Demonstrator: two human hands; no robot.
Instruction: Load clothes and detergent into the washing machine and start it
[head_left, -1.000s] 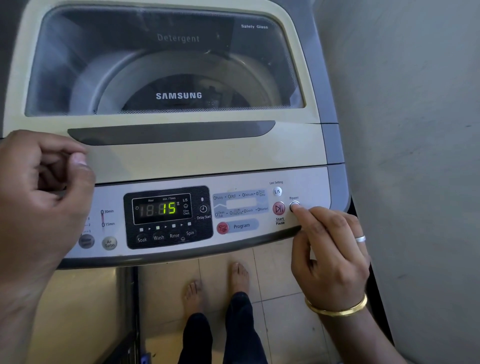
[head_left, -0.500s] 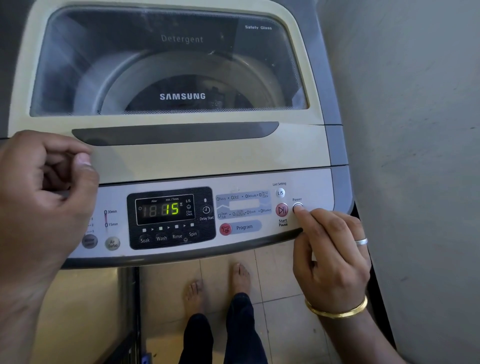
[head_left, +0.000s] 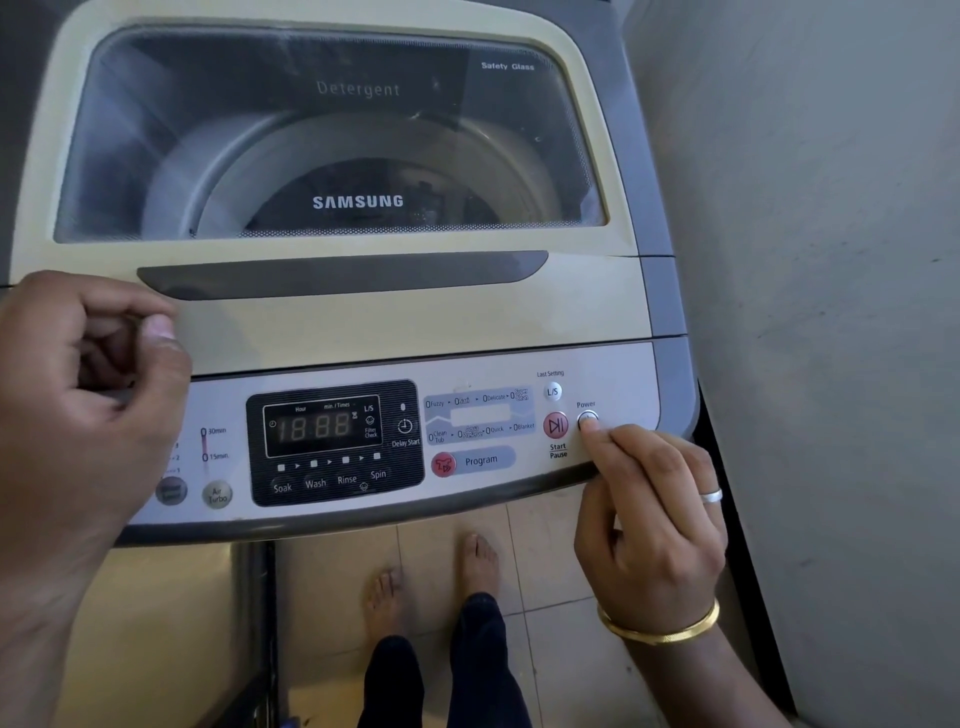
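Display (head_left: 316, 429) change since the earlier frames: the lit green "15" is gone; all digit segments now read dim and unlit. Hands have barely shifted.

Washing machine (head_left: 363, 322): top-loader, cream lid (head_left: 332, 332) shut. Through the glass window the grey drum (head_left: 363, 176) is visible, with dark contents low inside, too dim to identify. "Detergent" lettering shows at the rear of the tub opening.

Right hand (head_left: 649, 525): index finger extended, tip touching the Power button (head_left: 588, 419) at the right end of the control panel (head_left: 613, 379); the other fingers are curled in, gripping nothing. The red Start/Pause button (head_left: 555, 425) lies just beside the fingertip, untouched.

Left hand (head_left: 78, 415): loosely fisted over the panel's left end, thumb against the curled fingers; nothing seen in its grip.

Bare feet (head_left: 431, 577) on the tiled floor (head_left: 550, 571) below.
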